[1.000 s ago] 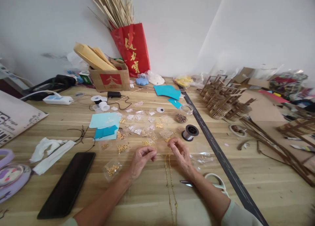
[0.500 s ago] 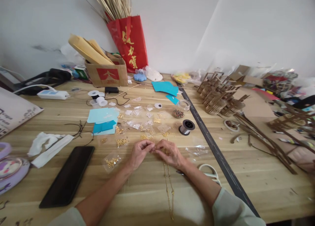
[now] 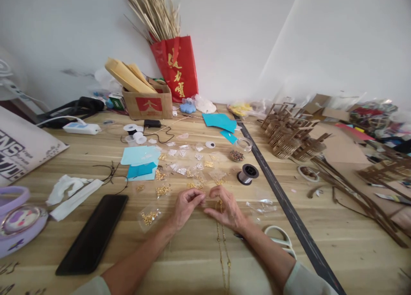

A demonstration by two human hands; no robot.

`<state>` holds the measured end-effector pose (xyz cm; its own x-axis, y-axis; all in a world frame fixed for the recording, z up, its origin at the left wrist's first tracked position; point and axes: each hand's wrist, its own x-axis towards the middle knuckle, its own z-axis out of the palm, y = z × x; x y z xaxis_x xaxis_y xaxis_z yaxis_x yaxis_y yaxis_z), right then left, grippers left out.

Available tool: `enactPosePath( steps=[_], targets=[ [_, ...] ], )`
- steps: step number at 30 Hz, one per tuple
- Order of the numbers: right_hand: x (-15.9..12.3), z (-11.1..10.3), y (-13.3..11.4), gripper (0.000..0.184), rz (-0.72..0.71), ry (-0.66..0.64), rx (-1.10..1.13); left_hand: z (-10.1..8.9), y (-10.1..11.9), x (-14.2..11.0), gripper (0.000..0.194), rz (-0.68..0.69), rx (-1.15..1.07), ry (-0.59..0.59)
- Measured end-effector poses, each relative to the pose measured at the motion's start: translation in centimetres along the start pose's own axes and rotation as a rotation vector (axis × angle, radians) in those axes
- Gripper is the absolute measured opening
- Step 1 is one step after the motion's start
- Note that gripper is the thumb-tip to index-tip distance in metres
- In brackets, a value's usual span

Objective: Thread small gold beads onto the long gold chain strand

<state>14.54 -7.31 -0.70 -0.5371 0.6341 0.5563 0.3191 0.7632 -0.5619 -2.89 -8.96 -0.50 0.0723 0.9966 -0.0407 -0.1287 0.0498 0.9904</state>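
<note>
My left hand (image 3: 189,204) is closed in a pinch over the middle of the table; whatever is between its fingertips is too small to make out. Just to its right, my right hand (image 3: 226,207) has its thumb and forefinger apart, with a gap between the two hands. A thin gold chain (image 3: 221,248) loops through the right hand's fingers and hangs down toward the table's front edge. Beyond the hands lie small clear bags of gold findings (image 3: 194,185), (image 3: 163,190). A spool of fine wire (image 3: 248,174) stands to the right.
White-handled scissors (image 3: 280,239) lie partly under my right forearm. A black phone (image 3: 93,234) is at the left. Blue cards (image 3: 141,168) and a dish of mixed beads (image 3: 236,155) sit farther back. Brown wooden models (image 3: 289,134) fill the right side.
My right thumb and forefinger have spread and come away from my left fingertips, which were meeting them before. The chain still hangs from the right hand. The view has shifted slightly.
</note>
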Motion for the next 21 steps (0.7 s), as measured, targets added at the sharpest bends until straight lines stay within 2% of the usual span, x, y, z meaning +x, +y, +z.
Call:
enactPosePath(
  steps=[8, 21],
  targets=[
    [-0.11, 0.34, 0.41, 0.004, 0.051, 0.012, 0.040, -0.04, -0.66, 0.03, 0.021, 0.032, 0.022, -0.013],
    [0.26, 0.13, 0.03, 0.011, 0.057, 0.019, 0.053, 0.02, -0.70, -0.05, 0.015, 0.048, 0.101, -0.033]
  ],
)
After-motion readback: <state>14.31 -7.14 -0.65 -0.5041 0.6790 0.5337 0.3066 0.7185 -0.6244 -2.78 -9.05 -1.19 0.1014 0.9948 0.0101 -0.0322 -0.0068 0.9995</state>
